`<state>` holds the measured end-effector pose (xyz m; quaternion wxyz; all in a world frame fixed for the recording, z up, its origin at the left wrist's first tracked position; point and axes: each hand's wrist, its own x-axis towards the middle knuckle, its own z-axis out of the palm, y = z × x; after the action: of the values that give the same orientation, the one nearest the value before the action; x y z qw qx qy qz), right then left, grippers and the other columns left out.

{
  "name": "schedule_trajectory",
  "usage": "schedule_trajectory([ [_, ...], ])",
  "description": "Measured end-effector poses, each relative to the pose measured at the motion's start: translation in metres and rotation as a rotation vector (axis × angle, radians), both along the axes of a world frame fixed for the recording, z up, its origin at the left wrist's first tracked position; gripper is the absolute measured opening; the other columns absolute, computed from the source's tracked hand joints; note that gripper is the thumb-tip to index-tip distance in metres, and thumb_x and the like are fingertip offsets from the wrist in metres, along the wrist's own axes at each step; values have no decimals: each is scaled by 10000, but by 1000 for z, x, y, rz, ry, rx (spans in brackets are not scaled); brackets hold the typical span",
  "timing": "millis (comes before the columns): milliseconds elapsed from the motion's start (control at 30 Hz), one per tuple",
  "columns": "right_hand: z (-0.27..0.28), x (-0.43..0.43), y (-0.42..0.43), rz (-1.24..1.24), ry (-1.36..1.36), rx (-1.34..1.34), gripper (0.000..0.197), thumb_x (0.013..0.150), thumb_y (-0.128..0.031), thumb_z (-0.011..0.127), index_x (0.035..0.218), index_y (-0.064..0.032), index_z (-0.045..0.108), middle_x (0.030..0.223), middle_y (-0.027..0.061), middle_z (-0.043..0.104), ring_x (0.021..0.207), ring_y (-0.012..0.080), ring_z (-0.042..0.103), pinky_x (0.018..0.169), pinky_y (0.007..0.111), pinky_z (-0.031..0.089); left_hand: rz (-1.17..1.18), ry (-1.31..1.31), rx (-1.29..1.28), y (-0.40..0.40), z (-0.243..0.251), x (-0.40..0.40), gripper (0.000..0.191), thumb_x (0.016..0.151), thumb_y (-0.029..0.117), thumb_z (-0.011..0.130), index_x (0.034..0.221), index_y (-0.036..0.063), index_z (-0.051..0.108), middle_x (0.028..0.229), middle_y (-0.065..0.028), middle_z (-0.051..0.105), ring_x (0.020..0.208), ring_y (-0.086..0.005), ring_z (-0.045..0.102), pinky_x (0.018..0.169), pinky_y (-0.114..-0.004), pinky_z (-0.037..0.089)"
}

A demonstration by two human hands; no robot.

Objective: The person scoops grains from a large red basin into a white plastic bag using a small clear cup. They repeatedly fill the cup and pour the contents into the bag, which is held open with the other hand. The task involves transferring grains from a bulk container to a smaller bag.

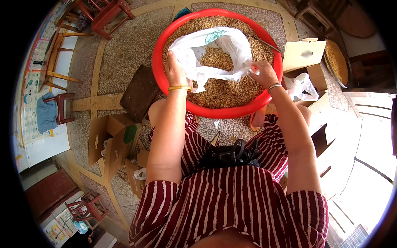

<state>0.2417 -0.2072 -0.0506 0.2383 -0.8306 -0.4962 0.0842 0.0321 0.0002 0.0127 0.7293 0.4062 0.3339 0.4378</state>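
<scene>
A white plastic bag (pixel 243 51) is spread wide at its mouth over a large round red plastic basin (pixel 156 59). Small tan-brown dried pieces (pixel 217 96), like chopped nuts or kernels, fill the basin, and some lie inside the bag. My left hand (pixel 176 71), with a yellow bangle at the wrist, holds the bag's left edge, thumb up. On the right, my right hand (pixel 263 73), wearing a silver-coloured bangle, pinches the bag's right rim. A thin metal-looking tool (pixel 267 45) rests across the basin's upper right edge; its kind is unclear.
Open cardboard boxes (pixel 113 145) stand at my left, near a dark wooden box or stool (pixel 141 93). At right are another carton (pixel 304 55), a white plastic bag (pixel 302 86) and a round tray of yellow grains (pixel 336 63). A red wooden stool (pixel 108 18) stands upper left.
</scene>
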Motion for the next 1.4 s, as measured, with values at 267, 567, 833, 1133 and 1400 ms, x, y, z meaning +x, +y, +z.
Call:
schedule_trajectory([
  [267, -19, -26, 5, -5, -47, -134, 326, 707, -279, 601, 958, -76, 550, 975, 168, 484, 932, 351, 473, 815, 424, 406, -19, 16, -9, 1, 1, -1, 496, 903, 407, 353, 1073, -36, 497, 1006, -110, 559, 897, -208, 552, 785, -339, 446],
  [567, -16, -28, 11, 19, 377, -200, 326, 681, -250, 642, 915, -30, 589, 814, 132, 596, 744, 259, 578, 702, 349, 469, -18, 8, -17, 1, 0, 0, 519, 893, 440, 364, 1035, -35, 517, 940, -106, 581, 818, -180, 571, 710, -307, 473],
  [833, 15, 12, -6, -136, 1053, -276, 403, 772, -251, 618, 1086, -17, 523, 830, 22, 583, 665, 88, 549, 522, 206, 461, -30, 27, -2, 6, -7, -1, 500, 896, 425, 362, 1047, -29, 507, 967, -106, 569, 854, -197, 565, 741, -324, 468],
  [1133, 68, 22, -9, -323, 1074, 34, 356, 754, -274, 631, 1017, -42, 567, 839, 29, 588, 658, 100, 560, 526, 217, 467, -60, 40, 2, 2, -1, -1, 494, 900, 407, 362, 1069, -37, 500, 975, -105, 574, 853, -197, 570, 745, -321, 472],
  [1400, 55, -13, 48, -91, 282, 368, 378, 705, -246, 673, 1012, -44, 584, 925, 107, 584, 796, 213, 578, 743, 294, 465, -80, 91, -19, -3, 6, -3, 471, 892, 420, 384, 1004, -14, 533, 910, -78, 578, 795, -158, 569, 698, -281, 473],
])
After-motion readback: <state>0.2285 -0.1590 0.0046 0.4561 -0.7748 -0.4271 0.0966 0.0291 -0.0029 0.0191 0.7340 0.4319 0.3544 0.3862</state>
